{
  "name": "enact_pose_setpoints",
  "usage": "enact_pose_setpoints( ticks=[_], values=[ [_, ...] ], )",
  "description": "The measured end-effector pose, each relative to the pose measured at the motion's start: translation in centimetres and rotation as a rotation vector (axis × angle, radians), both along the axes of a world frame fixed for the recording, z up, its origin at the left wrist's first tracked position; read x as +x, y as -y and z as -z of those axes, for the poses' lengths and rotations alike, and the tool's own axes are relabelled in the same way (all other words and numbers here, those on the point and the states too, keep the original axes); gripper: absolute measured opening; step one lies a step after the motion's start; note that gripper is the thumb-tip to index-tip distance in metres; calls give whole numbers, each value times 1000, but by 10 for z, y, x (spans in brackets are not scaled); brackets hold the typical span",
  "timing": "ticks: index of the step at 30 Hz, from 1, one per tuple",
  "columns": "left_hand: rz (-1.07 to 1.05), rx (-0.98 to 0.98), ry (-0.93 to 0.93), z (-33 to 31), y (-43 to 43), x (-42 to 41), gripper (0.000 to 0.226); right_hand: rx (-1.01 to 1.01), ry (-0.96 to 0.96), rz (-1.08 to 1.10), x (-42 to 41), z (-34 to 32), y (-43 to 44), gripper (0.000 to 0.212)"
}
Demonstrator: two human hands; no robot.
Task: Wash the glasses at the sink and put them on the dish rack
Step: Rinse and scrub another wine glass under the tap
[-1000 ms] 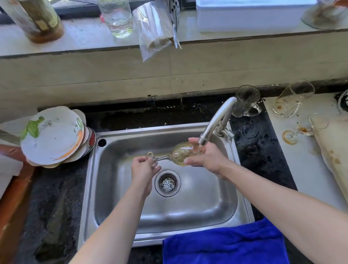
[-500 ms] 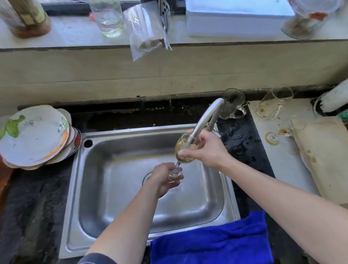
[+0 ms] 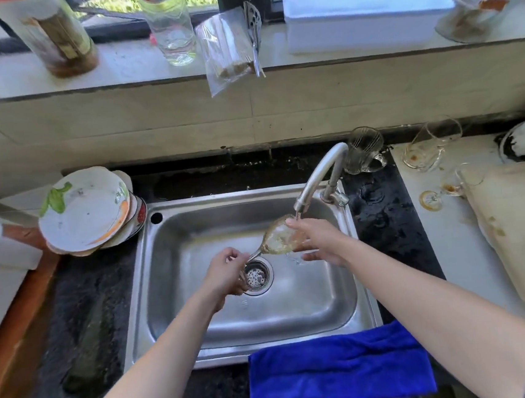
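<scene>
wine glass (image 3: 279,239): tilted over the sink (image 3: 200,301), bowl under the running faucet (image 3: 319,174) | left hand (image 3: 226,273): fingers pinch the stem by the foot | right hand (image 3: 318,241): fingers curled round the bowl | stained glass (image 3: 429,147): on its side on the desk (image 3: 437,262), right

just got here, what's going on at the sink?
A person is rinsing a wine glass under the tap, over the sink. The left hand pinches the stem near its foot; the right hand grips the bowl just below the spout, where water seems to run. A ribbed glass, a stained tumbler and a stained stemmed glass wait right of the sink. No rack shows.
</scene>
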State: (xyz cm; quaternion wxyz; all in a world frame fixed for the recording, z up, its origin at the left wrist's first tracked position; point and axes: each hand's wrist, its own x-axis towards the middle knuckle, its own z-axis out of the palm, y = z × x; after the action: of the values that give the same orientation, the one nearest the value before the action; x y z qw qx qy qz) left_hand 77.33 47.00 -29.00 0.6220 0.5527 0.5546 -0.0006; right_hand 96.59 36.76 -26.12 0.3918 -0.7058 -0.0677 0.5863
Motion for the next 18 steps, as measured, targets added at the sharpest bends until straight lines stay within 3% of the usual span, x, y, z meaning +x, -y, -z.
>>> enact_pose_setpoints(
  ticks=[3, 6, 9, 11, 15, 16, 18],
  values=[
    [194, 429, -125, -15, -5, 1, 21, 14, -37, 29, 1, 7, 9, 34],
    [431, 854, -317, -36, -7, 8, 19, -2, 153, 31, 6, 7, 13, 37],
    [526, 1017, -368, -50, -11, 16, 21, 37, 277, -3, 11, 4, 16, 22],
    [527, 1022, -341, -55, -13, 22, 21, 50, 259, -29, 11, 0, 17, 12],
    [488, 906, -194, -45, -18, 28, 16, 135, 161, 9, 8, -11, 15, 12],
    [428, 787, -132, -37, -19, 30, 13, 169, 160, 22, 9, -14, 14, 10],
    [141, 364, 3, -20, -21, 36, 10, 230, 221, 0, 10, -16, 15, 7]
  ],
)
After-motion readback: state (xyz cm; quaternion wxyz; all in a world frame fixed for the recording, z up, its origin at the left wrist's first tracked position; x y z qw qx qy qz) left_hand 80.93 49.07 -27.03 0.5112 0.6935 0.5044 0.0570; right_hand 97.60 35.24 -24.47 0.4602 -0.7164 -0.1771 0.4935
